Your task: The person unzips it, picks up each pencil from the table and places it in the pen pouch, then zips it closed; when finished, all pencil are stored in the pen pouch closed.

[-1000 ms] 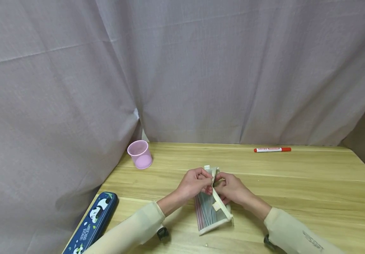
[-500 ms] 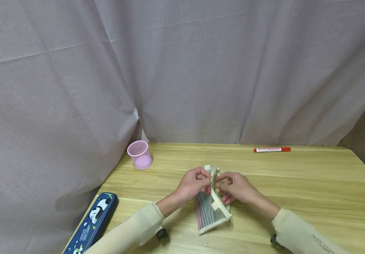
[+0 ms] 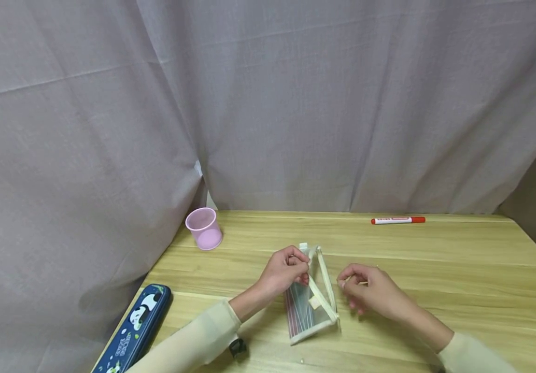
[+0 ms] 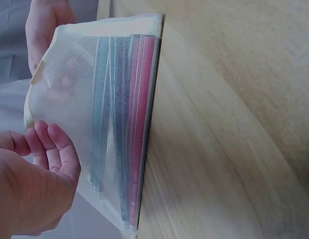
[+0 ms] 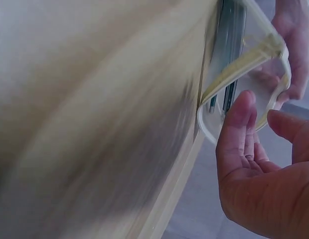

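A see-through mesh pencil pouch (image 3: 301,316) with cream edging stands on the wooden table. Its zipped mouth gapes open on the right side. My left hand (image 3: 286,270) pinches the left edge of that mouth between thumb and fingers. Through the mesh, the left wrist view shows several long slim pen-like items (image 4: 138,94), pink, teal and dark, lying along the bottom. To the right of the pouch, my right hand (image 3: 376,291) is held apart from it with loosely bent fingers. In the right wrist view, nothing sits between its thumb and fingertips (image 5: 241,107).
A pink cup (image 3: 205,230) stands at the back left. A dark blue pencil case with pandas (image 3: 132,326) lies along the left table edge. A red-and-white marker (image 3: 398,220) lies near the back, before the grey curtain (image 3: 286,114).
My right hand has drawn out of the pouch's mouth and moved right, away from it. The mouth now shows wider. My left hand keeps its pinch on the edge.
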Available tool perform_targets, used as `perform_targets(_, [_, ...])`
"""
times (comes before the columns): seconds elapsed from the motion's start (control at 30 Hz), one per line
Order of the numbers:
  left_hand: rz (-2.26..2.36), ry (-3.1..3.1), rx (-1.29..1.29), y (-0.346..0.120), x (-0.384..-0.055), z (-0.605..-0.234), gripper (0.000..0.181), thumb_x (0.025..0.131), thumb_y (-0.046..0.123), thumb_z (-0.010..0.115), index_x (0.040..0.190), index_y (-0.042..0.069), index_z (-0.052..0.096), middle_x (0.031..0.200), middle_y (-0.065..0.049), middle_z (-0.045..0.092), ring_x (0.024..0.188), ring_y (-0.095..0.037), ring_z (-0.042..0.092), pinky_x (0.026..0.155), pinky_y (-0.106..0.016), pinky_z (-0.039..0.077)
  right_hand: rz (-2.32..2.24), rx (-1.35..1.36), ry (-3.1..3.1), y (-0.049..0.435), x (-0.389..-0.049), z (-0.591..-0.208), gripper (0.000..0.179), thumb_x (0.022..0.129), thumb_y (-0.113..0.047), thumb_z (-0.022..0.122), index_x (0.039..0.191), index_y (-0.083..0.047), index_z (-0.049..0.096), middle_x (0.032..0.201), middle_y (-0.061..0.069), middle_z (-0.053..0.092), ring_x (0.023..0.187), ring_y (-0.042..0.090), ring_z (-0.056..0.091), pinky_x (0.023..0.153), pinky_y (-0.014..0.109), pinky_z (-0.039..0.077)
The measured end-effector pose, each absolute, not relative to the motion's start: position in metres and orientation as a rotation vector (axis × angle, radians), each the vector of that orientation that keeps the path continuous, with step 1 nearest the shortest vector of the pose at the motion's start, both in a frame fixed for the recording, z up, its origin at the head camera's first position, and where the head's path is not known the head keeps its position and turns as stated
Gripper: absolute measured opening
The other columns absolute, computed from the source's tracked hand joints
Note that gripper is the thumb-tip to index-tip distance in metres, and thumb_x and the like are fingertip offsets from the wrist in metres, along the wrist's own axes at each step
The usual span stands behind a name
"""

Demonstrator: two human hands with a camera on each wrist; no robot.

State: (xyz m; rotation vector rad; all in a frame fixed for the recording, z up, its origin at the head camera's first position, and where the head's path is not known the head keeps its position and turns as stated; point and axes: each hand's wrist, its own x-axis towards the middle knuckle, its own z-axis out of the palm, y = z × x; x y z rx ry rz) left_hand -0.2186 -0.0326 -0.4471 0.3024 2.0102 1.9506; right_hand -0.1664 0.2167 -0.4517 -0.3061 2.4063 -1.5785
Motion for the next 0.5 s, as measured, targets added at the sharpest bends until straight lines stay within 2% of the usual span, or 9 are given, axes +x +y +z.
perform_targets(0.13, [1.962, 2.009, 0.299, -0.031, -0.219, -0.448, 0.020, 0.088, -0.005, 0.062, 0.107, -0.001, 0.064, 0.078, -0.002, 0.067, 0.069, -0.014, 0.066, 0.070, -0.028, 0.065, -1.490, -0.323, 2.456, 0.218, -0.153, -0.451, 0.032, 0.103, -0.033, 0.068, 0.105, -0.001, 0.068, 0.082, 0.014, 0.068, 0.061, 0.021, 0.067, 0.050, 0.035, 0.060])
perform_targets(0.3, [1.978, 2.025, 0.298, -0.028, -0.221, -0.448, 0.021, 0.088, -0.004, 0.063, 0.108, -0.001, 0.064, 0.078, 0.000, 0.066, 0.070, -0.013, 0.066, 0.072, -0.028, 0.065, -1.291, -0.311, 2.554, 0.212, -0.143, -0.451, 0.041, 0.101, -0.048, 0.066, 0.089, -0.010, 0.072, 0.076, 0.004, 0.070, 0.054, 0.015, 0.062, 0.045, 0.025, 0.048])
perform_targets(0.5, [1.973, 2.029, 0.318, -0.021, -0.225, -0.450, 0.021, 0.091, -0.003, 0.063, 0.111, -0.004, 0.064, 0.077, 0.000, 0.067, 0.070, -0.012, 0.067, 0.073, -0.028, 0.066, -1.209, -0.268, 2.625, 0.200, -0.140, -0.452, 0.046, 0.101, -0.057, 0.061, 0.079, -0.018, 0.073, 0.069, -0.002, 0.068, 0.050, 0.009, 0.052, 0.042, 0.020, 0.035])
